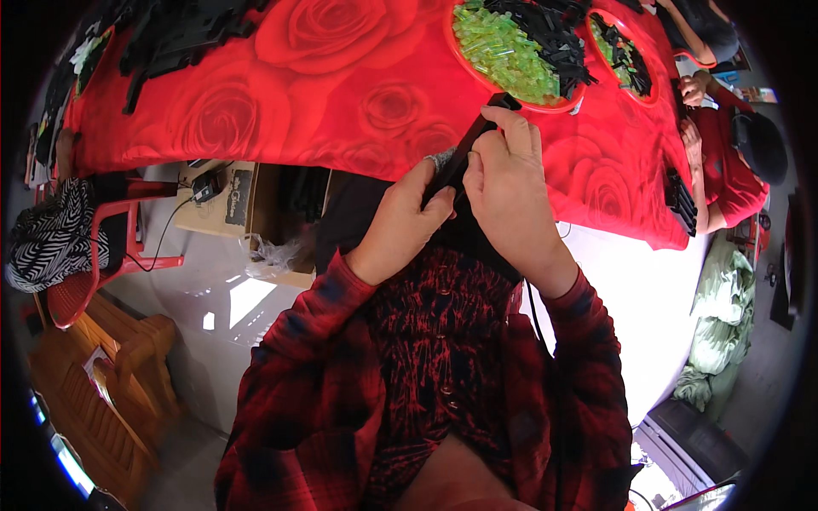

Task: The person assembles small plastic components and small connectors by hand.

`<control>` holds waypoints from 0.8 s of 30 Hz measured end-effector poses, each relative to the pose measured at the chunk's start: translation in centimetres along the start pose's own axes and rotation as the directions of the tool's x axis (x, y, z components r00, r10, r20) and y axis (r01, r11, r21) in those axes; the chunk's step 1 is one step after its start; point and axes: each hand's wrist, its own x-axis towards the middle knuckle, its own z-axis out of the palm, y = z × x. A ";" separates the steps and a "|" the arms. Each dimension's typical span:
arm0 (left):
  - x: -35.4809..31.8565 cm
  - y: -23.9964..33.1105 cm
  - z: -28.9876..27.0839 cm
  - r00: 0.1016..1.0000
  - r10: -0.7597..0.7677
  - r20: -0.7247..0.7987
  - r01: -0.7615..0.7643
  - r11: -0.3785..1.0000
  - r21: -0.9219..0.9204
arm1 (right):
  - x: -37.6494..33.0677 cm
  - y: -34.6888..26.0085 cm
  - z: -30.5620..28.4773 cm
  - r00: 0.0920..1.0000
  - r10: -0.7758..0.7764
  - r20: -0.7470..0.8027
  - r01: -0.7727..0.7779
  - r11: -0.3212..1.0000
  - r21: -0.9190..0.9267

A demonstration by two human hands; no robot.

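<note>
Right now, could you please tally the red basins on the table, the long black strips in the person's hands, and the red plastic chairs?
Red basins: 2
Long black strip, held by the left hand and right hand: 1
Red plastic chair: 1
Total: 4

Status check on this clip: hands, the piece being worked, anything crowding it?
Left hand and right hand both gripping one long black plastic strip. Held above red rose-print tablecloth edge. Red basin of green and black parts close behind.
</note>
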 end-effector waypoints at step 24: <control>-2.3 3.1 -0.1 0.979 -0.091 0.182 0.156 0.908 -0.388 | 0.9 1.5 -0.6 0.925 0.328 -0.193 -0.183 0.829 0.529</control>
